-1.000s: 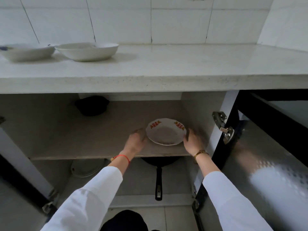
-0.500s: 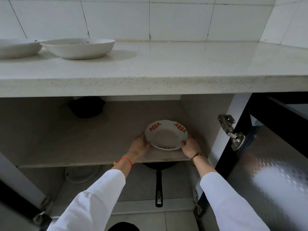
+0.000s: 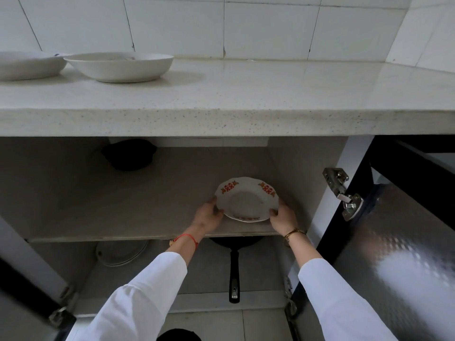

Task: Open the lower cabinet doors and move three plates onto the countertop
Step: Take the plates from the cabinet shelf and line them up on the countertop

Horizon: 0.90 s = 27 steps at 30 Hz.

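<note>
Your left hand (image 3: 206, 215) and right hand (image 3: 283, 217) both grip the decorated plate (image 3: 247, 199), fingers curled round its rim on opposite sides, left hand on the left edge, right hand on the lower right edge. Red string bracelet (image 3: 188, 237) on your left wrist, gold watch (image 3: 293, 233) on your right, white sleeves (image 3: 147, 291) on both arms. Plate is white with a scalloped rim and red-orange motifs, sits near the front right of the upper cabinet shelf (image 3: 123, 212), tilted toward you; can't tell if its far edge touches the shelf.

Below the shelf, on the cabinet floor: black frying pan (image 3: 234, 267), handle pointing toward you, pan body mostly hidden under the shelf; to its left a stack of pale plates (image 3: 120, 252), count unclear. Right cabinet door (image 3: 406, 267) swung open, shiny patterned inner face, metal hinge (image 3: 344, 195) showing at the frame. Left door (image 3: 22, 279) open too, only partly in view.

Further back on the upper shelf, a dark round object (image 3: 129, 155) at the left rear, too dim to name.

Above, the speckled countertop (image 3: 246, 94) carries two white deep plates at the far left: one (image 3: 118, 66) fully in view, the other (image 3: 27, 65) cut by the left edge, just beside each other. White tiled wall (image 3: 246, 25) behind
</note>
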Available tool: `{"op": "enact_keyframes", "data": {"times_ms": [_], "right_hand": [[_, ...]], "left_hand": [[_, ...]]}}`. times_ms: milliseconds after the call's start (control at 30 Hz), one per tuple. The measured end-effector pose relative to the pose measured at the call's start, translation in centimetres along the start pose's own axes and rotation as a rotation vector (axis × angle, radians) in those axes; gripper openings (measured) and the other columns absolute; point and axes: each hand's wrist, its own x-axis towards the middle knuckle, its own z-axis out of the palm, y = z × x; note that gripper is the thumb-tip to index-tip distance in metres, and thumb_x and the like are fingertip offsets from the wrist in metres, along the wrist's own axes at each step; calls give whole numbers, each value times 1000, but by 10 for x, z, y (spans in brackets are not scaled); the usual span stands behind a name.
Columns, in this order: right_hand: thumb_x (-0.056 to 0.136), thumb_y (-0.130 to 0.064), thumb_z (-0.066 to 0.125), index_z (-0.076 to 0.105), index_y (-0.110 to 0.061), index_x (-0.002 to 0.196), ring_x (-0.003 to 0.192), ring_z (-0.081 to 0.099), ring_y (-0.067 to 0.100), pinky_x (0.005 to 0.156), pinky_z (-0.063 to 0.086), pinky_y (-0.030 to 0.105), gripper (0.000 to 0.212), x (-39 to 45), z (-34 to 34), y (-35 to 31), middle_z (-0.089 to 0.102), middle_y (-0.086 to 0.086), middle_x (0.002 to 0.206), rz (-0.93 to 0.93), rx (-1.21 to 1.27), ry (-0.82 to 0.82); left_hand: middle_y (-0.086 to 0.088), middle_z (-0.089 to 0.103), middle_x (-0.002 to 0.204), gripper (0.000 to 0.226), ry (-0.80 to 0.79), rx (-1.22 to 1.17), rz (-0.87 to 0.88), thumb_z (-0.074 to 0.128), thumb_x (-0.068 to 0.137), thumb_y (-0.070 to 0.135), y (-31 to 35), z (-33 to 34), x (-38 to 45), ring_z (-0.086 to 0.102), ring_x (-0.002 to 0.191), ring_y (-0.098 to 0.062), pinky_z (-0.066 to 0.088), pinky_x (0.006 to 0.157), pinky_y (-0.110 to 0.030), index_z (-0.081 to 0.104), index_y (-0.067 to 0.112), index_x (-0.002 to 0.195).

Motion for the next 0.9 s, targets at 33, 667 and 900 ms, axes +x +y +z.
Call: {"op": "enact_keyframes", "data": {"times_ms": [33, 667, 900], "right_hand": [[96, -16, 46, 40, -14, 139, 123, 54, 33, 99, 46, 39, 43, -4, 0, 1, 56, 13, 134, -8, 3, 2], [95, -15, 50, 37, -24, 140, 83, 55, 1, 80, 45, 17, 48, -126, -1, -6, 60, -13, 111, -259, 157, 111], [96, -18, 50, 28, -24, 148, 119, 52, 8, 101, 41, 24, 57, -166, 4, -11, 53, -9, 134, -294, 185, 95]], "left_hand": [[-7, 59, 135, 43, 11, 11, 5, 48, 96, 26, 0, -1, -4, 53, 126, -29, 40, 94, -25, 46, 22, 139], [4, 50, 144, 60, 222, -198, 48, 65, 89, 24, -17, -23, -131, 44, 135, -14, 34, 106, -18, 42, 15, 144], [4, 50, 143, 62, 261, -219, 56, 64, 89, 25, -28, -29, -171, 46, 63, 13, 35, 59, 9, 39, 19, 145]]}}
